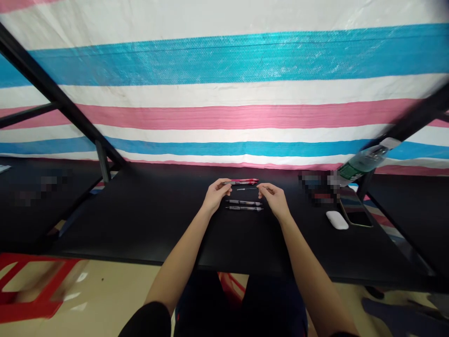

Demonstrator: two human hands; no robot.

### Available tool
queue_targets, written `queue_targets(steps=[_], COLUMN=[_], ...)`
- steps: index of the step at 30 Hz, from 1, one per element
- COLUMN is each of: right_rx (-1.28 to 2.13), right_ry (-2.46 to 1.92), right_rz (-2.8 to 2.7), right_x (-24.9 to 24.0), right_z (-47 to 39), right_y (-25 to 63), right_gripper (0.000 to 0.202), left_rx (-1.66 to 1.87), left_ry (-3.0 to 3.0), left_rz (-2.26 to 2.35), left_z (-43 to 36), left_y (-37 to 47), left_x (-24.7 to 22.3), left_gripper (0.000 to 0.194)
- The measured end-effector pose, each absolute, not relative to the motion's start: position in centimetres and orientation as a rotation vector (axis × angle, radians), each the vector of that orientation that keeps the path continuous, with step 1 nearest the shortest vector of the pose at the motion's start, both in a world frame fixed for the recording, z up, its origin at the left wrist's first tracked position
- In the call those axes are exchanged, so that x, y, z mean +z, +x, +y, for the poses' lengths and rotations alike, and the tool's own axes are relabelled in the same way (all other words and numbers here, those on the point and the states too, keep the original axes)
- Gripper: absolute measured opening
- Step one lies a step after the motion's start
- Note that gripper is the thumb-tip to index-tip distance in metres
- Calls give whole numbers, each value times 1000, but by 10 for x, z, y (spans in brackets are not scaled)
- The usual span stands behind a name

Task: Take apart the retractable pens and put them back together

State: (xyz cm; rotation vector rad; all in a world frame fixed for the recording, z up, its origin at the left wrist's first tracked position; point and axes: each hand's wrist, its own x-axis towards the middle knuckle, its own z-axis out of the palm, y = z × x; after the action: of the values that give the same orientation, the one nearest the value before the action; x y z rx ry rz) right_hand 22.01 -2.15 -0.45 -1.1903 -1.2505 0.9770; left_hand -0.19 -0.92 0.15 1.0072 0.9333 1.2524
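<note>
Two red pens (247,181) lie side by side on the black table, at the far side of the row. My left hand (215,195) is closed, thumb and index finger at the left end of the nearer red pen. A thin dark pen refill (247,189) with a pale left tip stretches leftward from my right hand (274,199), whose fingertips are pinched on its right end. Nearer to me, a grey-and-clear pen (244,202) and another clear pen (244,208) lie parallel between my forearms, untouched.
On the right of the table (140,224) are a white earphone case (337,220), a phone (356,210), a tilted plastic bottle (363,164) and blurred-out items. Black metal bars (66,103) slope at both sides. A striped sheet (228,61) hangs behind; a red stool (38,299) stands lower left.
</note>
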Motion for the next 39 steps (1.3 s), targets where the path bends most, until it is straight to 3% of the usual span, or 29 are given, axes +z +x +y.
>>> queue_targets(steps=[31, 39], right_rx=[1019, 1163], right_ry=[-1083, -971], right_rz=[-1067, -1067], right_x=[-6, -6], right_z=[-20, -21], right_y=[217, 213], right_gripper=[26, 30], left_rx=[1203, 1181], left_ry=[1192, 1210], left_rz=[988, 991], left_z=[-10, -13], left_y=[-2, 2], left_x=[3, 6], left_gripper=[21, 24])
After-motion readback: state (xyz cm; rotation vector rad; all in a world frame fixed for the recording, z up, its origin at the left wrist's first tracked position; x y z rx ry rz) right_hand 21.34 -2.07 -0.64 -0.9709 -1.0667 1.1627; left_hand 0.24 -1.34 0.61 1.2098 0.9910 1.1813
